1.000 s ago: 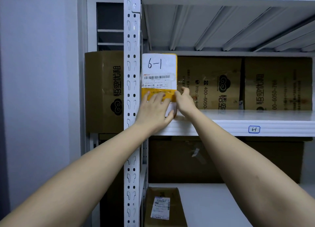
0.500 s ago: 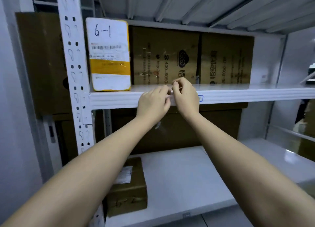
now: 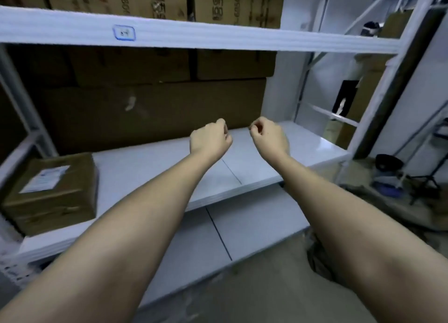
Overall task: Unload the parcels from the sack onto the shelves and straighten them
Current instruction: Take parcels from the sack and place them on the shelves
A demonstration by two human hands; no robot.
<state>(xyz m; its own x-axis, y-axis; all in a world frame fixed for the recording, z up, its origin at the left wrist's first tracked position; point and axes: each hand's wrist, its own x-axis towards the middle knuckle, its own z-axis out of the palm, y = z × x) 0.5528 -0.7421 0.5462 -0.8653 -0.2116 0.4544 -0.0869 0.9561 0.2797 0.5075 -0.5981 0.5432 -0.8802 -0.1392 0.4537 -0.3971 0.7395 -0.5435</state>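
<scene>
Parcel (image 3: pixel 51 191), a brown carton with a white label on top, sits at the left end of the middle shelf (image 3: pixel 150 167), close to the upright, probably so the rest of the board stays free. Large cartons (image 3: pixel 155 114) line the back. Left hand (image 3: pixel 209 139) and right hand (image 3: pixel 269 138) hang side by side in the air above the shelf, apart; the fingers (image 3: pixel 221 124) of each are loosely curled and hold nothing, which suggests a pause between parcels. The sack cannot be made out.

white shelf (image 3: pixel 155 170), brown parcel (image 3: pixel 52 191), white label (image 3: pixel 44 178)
</scene>
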